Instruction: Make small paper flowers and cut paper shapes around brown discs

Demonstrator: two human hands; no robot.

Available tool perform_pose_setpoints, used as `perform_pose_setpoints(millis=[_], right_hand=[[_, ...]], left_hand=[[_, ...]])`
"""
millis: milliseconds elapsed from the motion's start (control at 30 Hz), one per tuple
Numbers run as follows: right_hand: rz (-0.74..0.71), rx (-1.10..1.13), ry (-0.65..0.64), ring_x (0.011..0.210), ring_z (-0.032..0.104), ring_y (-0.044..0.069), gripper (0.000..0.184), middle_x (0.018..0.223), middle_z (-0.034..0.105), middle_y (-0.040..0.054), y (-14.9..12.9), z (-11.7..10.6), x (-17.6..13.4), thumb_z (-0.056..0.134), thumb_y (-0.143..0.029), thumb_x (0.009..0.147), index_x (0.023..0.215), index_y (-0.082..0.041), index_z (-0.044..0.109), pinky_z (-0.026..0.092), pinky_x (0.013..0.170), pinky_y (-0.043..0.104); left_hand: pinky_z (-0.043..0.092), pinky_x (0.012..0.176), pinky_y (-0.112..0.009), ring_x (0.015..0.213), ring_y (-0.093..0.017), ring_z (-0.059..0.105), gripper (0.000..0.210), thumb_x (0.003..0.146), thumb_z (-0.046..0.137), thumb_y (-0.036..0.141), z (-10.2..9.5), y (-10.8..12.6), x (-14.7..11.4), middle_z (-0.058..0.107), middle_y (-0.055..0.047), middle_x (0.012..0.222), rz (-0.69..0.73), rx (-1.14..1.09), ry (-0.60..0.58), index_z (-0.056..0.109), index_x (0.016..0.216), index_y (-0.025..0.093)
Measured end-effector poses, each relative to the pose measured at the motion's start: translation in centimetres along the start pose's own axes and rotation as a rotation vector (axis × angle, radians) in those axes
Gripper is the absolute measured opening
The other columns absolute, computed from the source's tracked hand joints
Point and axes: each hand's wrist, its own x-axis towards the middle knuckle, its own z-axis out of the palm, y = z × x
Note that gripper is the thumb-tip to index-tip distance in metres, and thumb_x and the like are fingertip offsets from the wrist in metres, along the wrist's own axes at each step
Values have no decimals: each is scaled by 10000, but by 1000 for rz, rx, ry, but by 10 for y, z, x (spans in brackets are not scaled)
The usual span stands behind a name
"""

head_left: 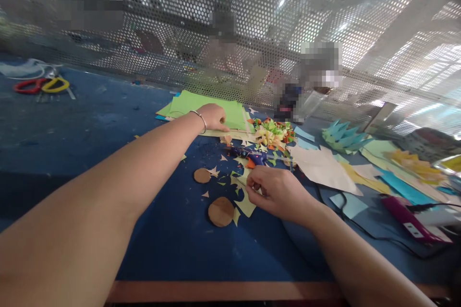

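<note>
My left hand (215,117), with a bracelet at the wrist, reaches over the front edge of a stack of green paper sheets (201,101). Its fingers are curled together; whatever they hold is hidden. Just below the fingertips lies a small peach paper piece (226,139). My right hand (275,191) is closed in a pinch above pale yellow paper (247,207), and a thin thing seems to stick out of it, too small to name. Between the hands lies a dark blue glue gun (256,158) with an orange trigger. Two brown discs (221,211) lie closer to me.
A pile of folded paper flowers (272,133) stands behind the glue gun. Scissors (55,85) lie far left. On the right are paper sheets (326,168), a blue spiky paper piece (344,136), a purple power strip (414,218) and black cables. A perforated screen (151,24) borders the table's back.
</note>
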Motion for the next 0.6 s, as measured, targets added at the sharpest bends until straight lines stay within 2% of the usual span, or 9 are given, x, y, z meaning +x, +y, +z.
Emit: perform_pose_setpoints(millis=[100, 233, 367, 600], right_hand=[[14, 4, 8, 635, 583, 125, 124, 784, 657, 13, 1, 0, 0, 529, -220, 889, 835, -183, 634, 385, 613, 266], [9, 6, -8, 644, 586, 131, 117, 795, 664, 18, 0, 0, 0, 530, -213, 873, 839, -186, 639, 390, 614, 269], [7, 20, 1, 638, 585, 122, 118, 792, 664, 18, 0, -1, 0, 529, -212, 878, 831, -185, 633, 384, 611, 263], [35, -63, -2, 673, 587, 141, 155, 795, 666, 27, -4, -1, 0, 511, -218, 905, 819, -181, 635, 333, 606, 278]], left_hand=[[349, 636, -329, 845, -273, 690, 525, 804, 643, 595, 2, 2, -1, 798, -134, 926, 25, 11, 9, 837, 1011, 153], [330, 623, -330, 794, -255, 674, 397, 811, 625, 507, 1, 2, -6, 789, -108, 830, 55, 22, -3, 849, 895, 190], [327, 634, -331, 777, -236, 673, 326, 808, 611, 394, -5, 2, -11, 801, -88, 853, 72, 17, 5, 850, 927, 206], [357, 651, -336, 766, -249, 679, 229, 752, 600, 228, -7, 5, -14, 778, -96, 778, -39, -12, 87, 826, 778, 198]])
